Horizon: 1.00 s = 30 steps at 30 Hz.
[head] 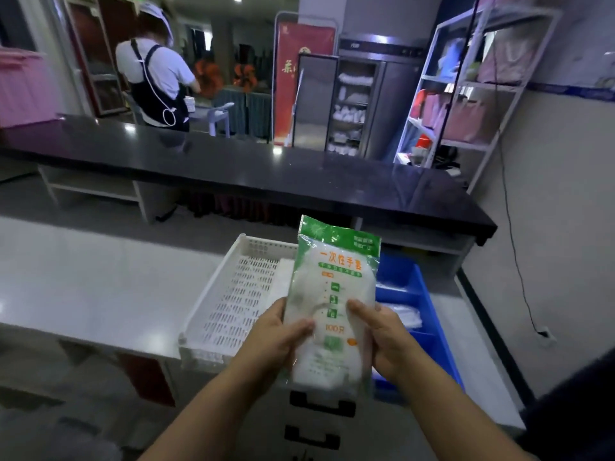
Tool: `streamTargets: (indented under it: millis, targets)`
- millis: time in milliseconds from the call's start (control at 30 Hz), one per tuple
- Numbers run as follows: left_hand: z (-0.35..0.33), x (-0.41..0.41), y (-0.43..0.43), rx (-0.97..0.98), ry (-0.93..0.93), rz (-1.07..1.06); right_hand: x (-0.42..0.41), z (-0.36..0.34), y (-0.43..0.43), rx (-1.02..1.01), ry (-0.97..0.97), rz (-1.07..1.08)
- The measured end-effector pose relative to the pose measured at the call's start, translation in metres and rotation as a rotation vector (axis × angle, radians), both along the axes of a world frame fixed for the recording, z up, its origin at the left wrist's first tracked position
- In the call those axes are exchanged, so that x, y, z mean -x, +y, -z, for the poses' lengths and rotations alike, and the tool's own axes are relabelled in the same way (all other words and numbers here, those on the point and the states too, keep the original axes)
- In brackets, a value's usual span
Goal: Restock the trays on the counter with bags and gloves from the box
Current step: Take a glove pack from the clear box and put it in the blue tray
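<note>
Left grip (283, 337): the hand closes on the lower left edge of the packet, thumb across its front, fingers out of sight behind it.
Right grip (382, 337): the hand closes on the lower right edge, thumb on the front, fingers curled behind.
Packet: a clear plastic pack of white disposable gloves with a green printed header and orange lettering (329, 284), held upright in the air by both grips, printed face toward the camera.
Below the packet: it hangs over the line where the two trays meet, touching neither as far as can be seen.
Left tray: a shallow white perforated plastic tray (239, 294), with a pale flat thing at its far right, partly hidden.
Right tray: a deep blue plastic bin (424, 287), just beside the white tray, holding clear plastic packets (406, 316).
Bench: a pale grey worktop (100, 281) carries both trays; black drawer handles (319, 407) show under its front edge.
Beyond: a long glossy black counter (233, 161) runs across.
Far side: a person in a dark apron (156, 81) stands with their back turned; a metal shelf rack (466, 94) stands at right.
</note>
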<state>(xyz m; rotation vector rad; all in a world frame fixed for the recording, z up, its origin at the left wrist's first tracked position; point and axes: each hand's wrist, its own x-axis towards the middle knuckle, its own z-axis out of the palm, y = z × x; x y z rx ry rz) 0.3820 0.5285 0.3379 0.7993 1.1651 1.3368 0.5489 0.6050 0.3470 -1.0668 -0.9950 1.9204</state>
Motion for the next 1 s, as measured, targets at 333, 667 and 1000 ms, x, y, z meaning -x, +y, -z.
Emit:
streamTargets:
  millis: [333, 667, 1000]
  targets:
    - [-0.029, -0.005, 0.116, -0.275, 0.325, -0.062, 0.043, -0.022, 0.08, -0.959, -0.969, 0.362]
    - [-0.02, 0.013, 0.194, -0.19, -0.105, -0.167, 0.043, -0.016, 0.118, -1.26, -1.128, -0.043]
    - [-0.014, 0.002, 0.233, -0.134, -0.251, -0.213, -0.023, -0.022, 0.197, -0.401, -0.58, 0.006]
